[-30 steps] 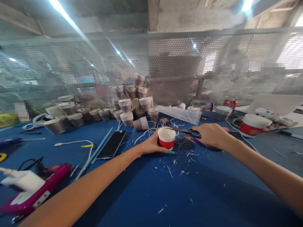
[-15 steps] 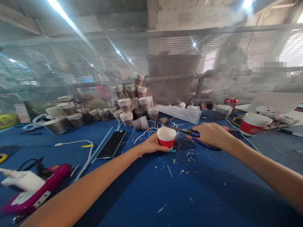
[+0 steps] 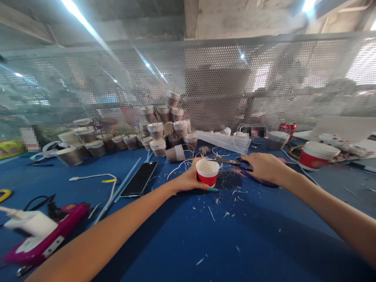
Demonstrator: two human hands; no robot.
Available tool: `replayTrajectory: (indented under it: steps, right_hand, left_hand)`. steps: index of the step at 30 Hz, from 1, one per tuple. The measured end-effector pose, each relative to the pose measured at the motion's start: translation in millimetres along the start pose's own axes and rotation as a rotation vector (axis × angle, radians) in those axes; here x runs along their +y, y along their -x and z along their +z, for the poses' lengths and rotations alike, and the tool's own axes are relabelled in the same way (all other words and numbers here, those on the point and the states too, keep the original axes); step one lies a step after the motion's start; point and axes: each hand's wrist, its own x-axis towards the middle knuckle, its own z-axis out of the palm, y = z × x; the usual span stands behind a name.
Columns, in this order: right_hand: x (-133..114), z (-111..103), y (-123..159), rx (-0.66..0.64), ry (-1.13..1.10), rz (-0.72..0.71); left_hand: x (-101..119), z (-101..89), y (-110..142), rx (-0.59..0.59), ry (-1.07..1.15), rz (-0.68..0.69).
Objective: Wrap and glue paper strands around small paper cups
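Left hand (image 3: 190,178) pinches a red-banded round white paper cup (image 3: 208,171), mouth upward, right of its palm; right hand (image 3: 264,167) grips blue-handled metal scissors (image 3: 231,161) pointing toward the cup

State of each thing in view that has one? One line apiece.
Left hand: gripping the small cup
Small cup: upright, mouth up
Right hand: holding the scissors
Scissors: blades at the small cup's rim; open or shut unclear
Phone: flat, screen dark
Power strip: white adapter plugged in
Tipped cup: on its side
Red-banded cups: nested, upright
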Motion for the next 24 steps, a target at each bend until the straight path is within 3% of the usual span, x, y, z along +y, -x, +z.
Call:
replayTrajectory:
  steps: [9,24]
  right_hand:
    - [-9,-12,3,-0.031,0.029,0.027]
    - [-14,-13,2,-0.083,-0.008,0.035]
  left_hand:
    - [-6,-2.0,-1,-0.003,0.064,-0.045]
    - [-4,-1.8,-2,-0.037,0.143,-0.093]
